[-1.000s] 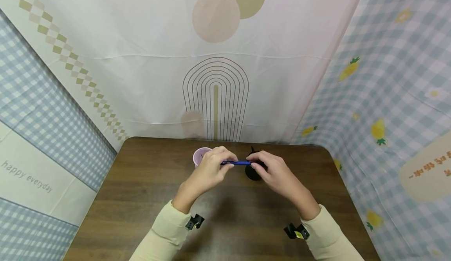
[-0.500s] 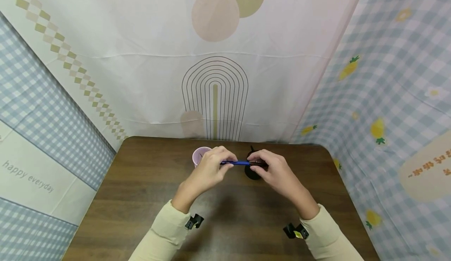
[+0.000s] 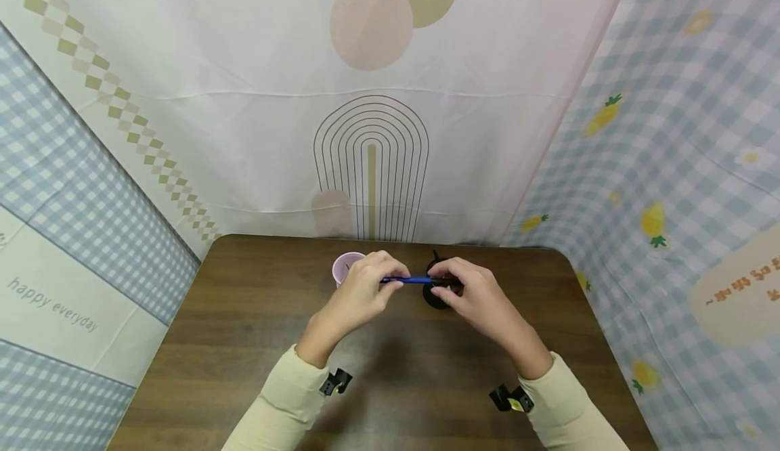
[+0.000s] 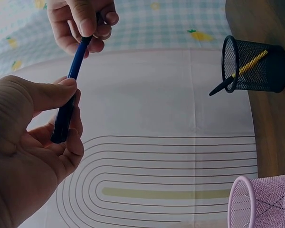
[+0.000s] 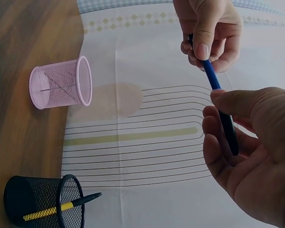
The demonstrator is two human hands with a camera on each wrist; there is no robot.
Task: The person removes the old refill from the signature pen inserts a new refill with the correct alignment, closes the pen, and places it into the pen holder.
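Note:
A blue pen (image 3: 418, 280) with dark ends is held level above the table between both hands. My left hand (image 3: 364, 290) pinches its left end between thumb and fingers. The other end lies between the thumb and fingertips of my right hand (image 3: 480, 296). In the right wrist view, the pen's dark end (image 5: 229, 135) runs down across the right fingers. Behind the hands stand two mesh pen cups, a pink one (image 5: 61, 83) on the left and a black one (image 4: 277, 71) on the right. A yellow and black pen (image 4: 249, 64) leans inside the black cup.
Both cups stand on a brown wooden table (image 3: 268, 370), near its far edge. Printed cloth (image 3: 256, 166) hangs behind the table, and checked cloth (image 3: 701, 166) hangs at the sides. Small cameras (image 3: 512, 399) are strapped to both wrists.
My right thumb has shifted slightly down, so more of the pen's dark right end shows between thumb and fingers. The left hand has hardly moved.

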